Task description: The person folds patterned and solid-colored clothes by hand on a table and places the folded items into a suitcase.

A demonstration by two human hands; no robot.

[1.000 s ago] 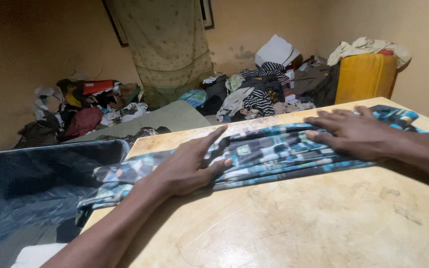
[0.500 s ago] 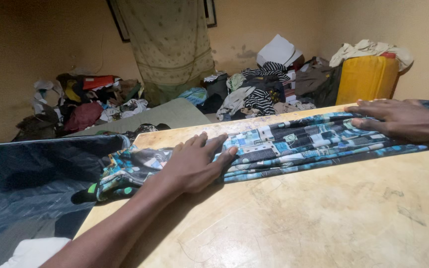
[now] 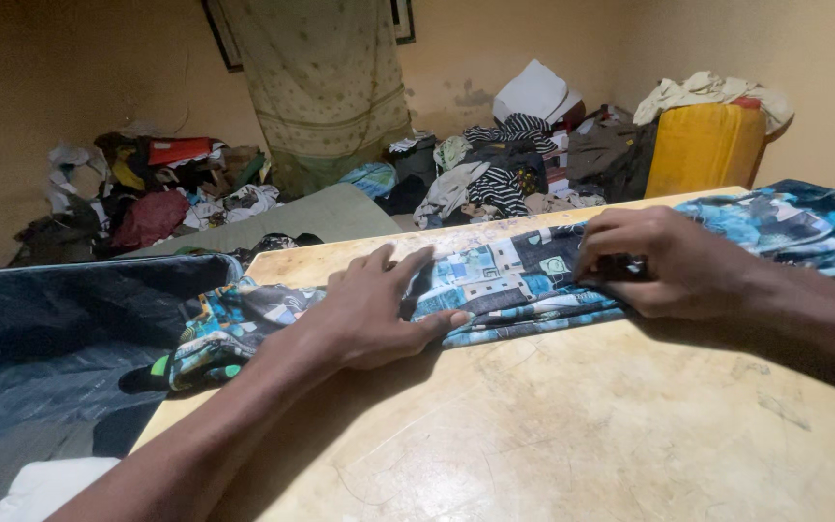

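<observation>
Here, one patterned blue cloth [image 3: 495, 285], one table [image 3: 582, 425], left hand [image 3: 374, 314] flat, right hand [image 3: 664, 261] pinching.

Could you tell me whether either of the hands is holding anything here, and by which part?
The right hand pinches the blue patterned cloth at a fold near its middle. The left hand only presses flat on it, fingers spread.

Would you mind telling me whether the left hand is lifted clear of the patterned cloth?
No, the left hand lies flat on the blue patterned cloth on the table.
</observation>
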